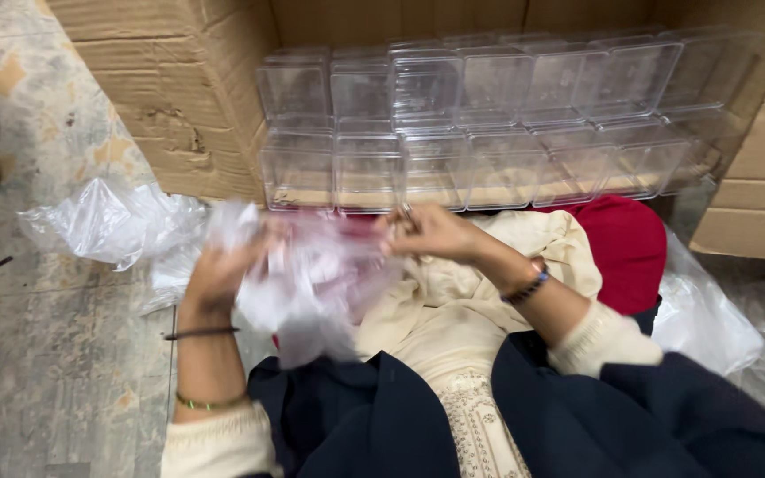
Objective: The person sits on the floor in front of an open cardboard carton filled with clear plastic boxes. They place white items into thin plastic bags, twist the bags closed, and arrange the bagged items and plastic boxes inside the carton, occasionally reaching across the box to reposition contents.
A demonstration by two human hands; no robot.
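Though blurred by motion, clear plastic bag between both hands, fingers clamped on it.

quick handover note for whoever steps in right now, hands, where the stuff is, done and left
Left hand: grip closed on the left side of a crumpled clear plastic bag, held over the lap.
Right hand: pinching the same bag at its upper right edge.
The picture is blurred, so I cannot tell what is inside the bag.
Clear plastic boxes: stacked in two rows inside the open cardboard carton in front.
More loose plastic wrap lies on the floor at left.
Done: two rows stacked in the carton.
Left: the bag in hand is not yet put down.
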